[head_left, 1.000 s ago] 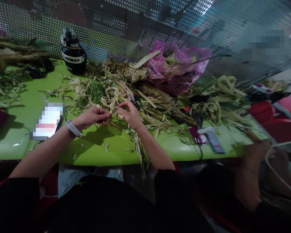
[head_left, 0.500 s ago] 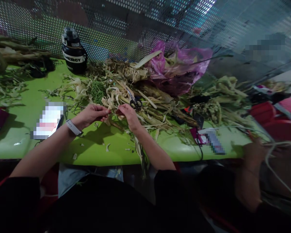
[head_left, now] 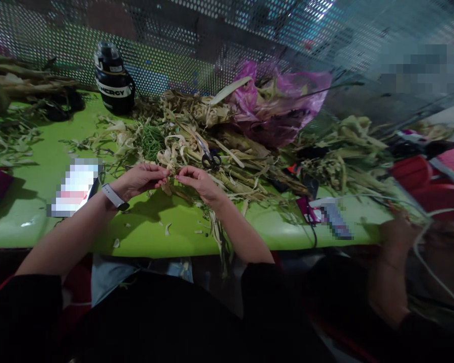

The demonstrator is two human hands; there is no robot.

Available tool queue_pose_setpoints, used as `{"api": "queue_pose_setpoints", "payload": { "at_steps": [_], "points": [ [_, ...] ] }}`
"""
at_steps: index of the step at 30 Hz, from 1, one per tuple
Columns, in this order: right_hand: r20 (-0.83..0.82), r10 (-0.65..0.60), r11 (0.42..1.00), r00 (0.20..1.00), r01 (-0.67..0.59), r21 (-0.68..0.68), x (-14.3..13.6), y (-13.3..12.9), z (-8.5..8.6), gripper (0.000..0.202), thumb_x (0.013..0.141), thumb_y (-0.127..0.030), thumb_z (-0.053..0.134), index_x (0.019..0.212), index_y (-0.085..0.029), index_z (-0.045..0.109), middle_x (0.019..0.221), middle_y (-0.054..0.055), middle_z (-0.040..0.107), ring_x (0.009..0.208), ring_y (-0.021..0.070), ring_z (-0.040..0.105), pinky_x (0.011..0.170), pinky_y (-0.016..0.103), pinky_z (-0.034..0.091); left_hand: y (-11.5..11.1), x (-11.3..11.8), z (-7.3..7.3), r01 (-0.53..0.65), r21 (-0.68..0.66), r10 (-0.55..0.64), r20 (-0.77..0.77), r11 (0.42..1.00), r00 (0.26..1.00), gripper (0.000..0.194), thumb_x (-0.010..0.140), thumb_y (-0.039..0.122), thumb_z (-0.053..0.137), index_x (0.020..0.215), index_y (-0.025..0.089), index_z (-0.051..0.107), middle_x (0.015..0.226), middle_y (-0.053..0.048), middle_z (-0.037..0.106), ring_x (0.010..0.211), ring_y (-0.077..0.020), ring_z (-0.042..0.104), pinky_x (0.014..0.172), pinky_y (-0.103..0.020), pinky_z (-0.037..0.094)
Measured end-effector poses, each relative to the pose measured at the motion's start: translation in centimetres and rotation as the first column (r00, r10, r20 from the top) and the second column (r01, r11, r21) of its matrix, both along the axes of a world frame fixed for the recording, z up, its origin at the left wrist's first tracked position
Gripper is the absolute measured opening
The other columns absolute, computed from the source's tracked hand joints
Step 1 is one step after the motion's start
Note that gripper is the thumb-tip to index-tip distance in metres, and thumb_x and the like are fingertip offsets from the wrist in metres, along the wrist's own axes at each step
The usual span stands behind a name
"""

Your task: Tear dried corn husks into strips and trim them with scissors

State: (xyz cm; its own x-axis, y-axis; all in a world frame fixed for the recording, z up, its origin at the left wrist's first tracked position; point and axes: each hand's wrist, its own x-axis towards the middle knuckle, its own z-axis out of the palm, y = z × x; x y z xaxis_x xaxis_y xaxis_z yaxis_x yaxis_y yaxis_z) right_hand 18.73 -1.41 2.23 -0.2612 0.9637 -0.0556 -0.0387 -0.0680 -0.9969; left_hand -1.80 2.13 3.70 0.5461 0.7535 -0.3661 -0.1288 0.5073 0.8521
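Observation:
Dry pale plant strips [head_left: 227, 141] lie heaped over the middle of the green table [head_left: 144, 242]. In front of the heap, my left hand [head_left: 146, 179], with a white watch band on its wrist, is closed in a pinch. My right hand [head_left: 196, 182] pinches close beside it, fingertips pointing toward the left ones. What the fingertips hold is too small to make out. Black-handled scissors [head_left: 211, 160] rest on the strips just behind my right hand. A small bundle of thin green strands [head_left: 152, 142] lies behind my left hand.
A black bottle [head_left: 115, 83] stands at the back left, a pink plastic bag [head_left: 283, 111] at the back. A lit phone [head_left: 75, 186] lies left, another phone [head_left: 336, 221] right. At far right another person's hand [head_left: 399, 232] rests by the table edge.
My right hand has turned a little, with its fingers now stretched more toward my left hand. At far right, the other person's hands and a pale strip have shifted slightly.

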Motion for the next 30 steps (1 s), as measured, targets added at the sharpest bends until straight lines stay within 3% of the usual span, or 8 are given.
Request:
{"api": "queue_pose_setpoints", "payload": {
  "at_steps": [2, 5, 8, 10, 21, 30],
  "points": [
    [-0.070, 0.004, 0.998, 0.998, -0.009, -0.066, 0.0, 0.0, 0.0, 0.037, 0.066, -0.043, 0.080, 0.080, -0.019, 0.055, 0.086, -0.001, 0.063, 0.075, 0.0101, 0.058, 0.071, 0.024, 0.048, 0.1, 0.0, -0.2, 0.015, -0.005, -0.015, 0.000, 1.000, 1.000, 0.002, 0.078, 0.010, 0.075, 0.077, 0.009, 0.073, 0.062, -0.002, 0.068, 0.046, -0.0035, 0.058, 0.048, -0.010, 0.050],
    [-0.094, 0.097, 0.974, 0.991, -0.114, -0.195, 0.0, 0.0, 0.0, 0.044, 0.068, -0.051, 0.078, 0.089, -0.021, 0.053, 0.078, -0.002, 0.063, 0.056, 0.0083, 0.053, 0.051, 0.022, 0.042, 0.1, 0.0, -0.4, 0.022, -0.002, -0.022, -0.006, 1.000, 1.000, 0.002, 0.079, 0.010, 0.074, 0.077, 0.009, 0.073, 0.062, -0.002, 0.068, 0.046, -0.0032, 0.058, 0.048, -0.009, 0.051],
    [0.000, 0.141, 0.979, 0.990, -0.139, -0.148, 0.2, 0.0, 0.4, 0.043, 0.072, -0.055, 0.074, 0.086, -0.019, 0.055, 0.059, -0.006, 0.054, 0.042, 0.0042, 0.035, 0.041, 0.021, 0.021, 0.0, 0.0, -0.3, 0.007, 0.003, -0.007, -0.030, 1.000, 1.000, 0.002, 0.080, 0.011, 0.073, 0.079, 0.010, 0.073, 0.064, -0.002, 0.068, 0.046, -0.0029, 0.058, 0.046, -0.009, 0.049],
    [0.053, 0.119, 0.991, 0.991, -0.115, -0.072, 0.4, -0.1, 0.7, 0.043, 0.070, -0.055, 0.075, 0.081, -0.017, 0.057, 0.053, -0.008, 0.047, 0.043, 0.0038, 0.031, 0.042, 0.021, 0.017, -0.1, 0.1, 0.0, 0.009, -0.001, -0.009, -0.057, 1.000, 0.998, 0.002, 0.081, 0.012, 0.073, 0.079, 0.010, 0.073, 0.066, -0.003, 0.070, 0.048, -0.0036, 0.060, 0.045, -0.008, 0.048],
    [0.242, -0.037, 0.984, 0.970, -0.007, 0.179, 0.8, 0.0, 0.9, 0.047, 0.071, -0.061, 0.071, 0.077, -0.017, 0.059, 0.065, -0.004, 0.049, 0.058, 0.0075, 0.040, 0.054, 0.023, 0.032, -0.4, 0.0, 0.4, 0.061, -0.101, -0.068, -0.066, 0.993, 0.995, 0.004, 0.082, 0.009, 0.070, 0.081, 0.010, 0.074, 0.073, -0.006, 0.074, 0.054, -0.0060, 0.065, 0.048, -0.010, 0.051],
    [0.318, -0.014, 0.966, 0.948, -0.069, 0.248, 1.2, 0.0, 0.7, 0.041, 0.078, -0.058, 0.067, 0.080, -0.017, 0.060, 0.066, -0.004, 0.050, 0.059, 0.0087, 0.039, 0.057, 0.025, 0.033, -0.3, 0.1, 0.3, 0.075, -0.125, -0.085, -0.081, 0.989, 0.993, 0.007, 0.081, 0.011, 0.071, 0.087, 0.011, 0.074, 0.097, -0.012, 0.076, 0.073, -0.0129, 0.073, 0.051, -0.013, 0.052]
  ]
}}
